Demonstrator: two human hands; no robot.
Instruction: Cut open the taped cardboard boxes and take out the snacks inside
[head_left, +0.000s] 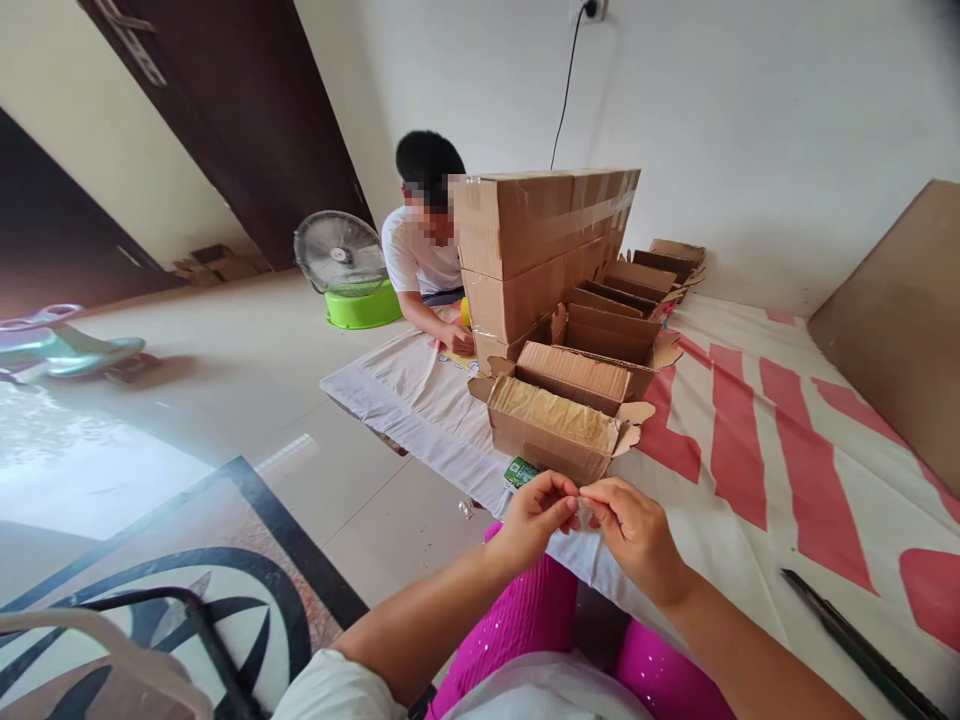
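Observation:
My left hand (541, 512) and my right hand (626, 525) meet fingertip to fingertip above the table's near edge. Both are closed in a pinch; whatever sits between the fingertips is too small to make out. Just beyond my left hand lies a small green printed packet (520, 473). Behind it stands an open cardboard box (547, 447), its top showing a yellowish, tape-like surface inside. More open boxes (611, 335) line up behind that one, flaps spread outward.
Taped cartons (536, 225) are stacked beside the open boxes. Across the table a person in a white shirt (420, 250) leans on the cloth. A black utility knife (855, 635) lies at right on the red-and-white cloth (739, 430). A fan (341, 255) stands on the floor.

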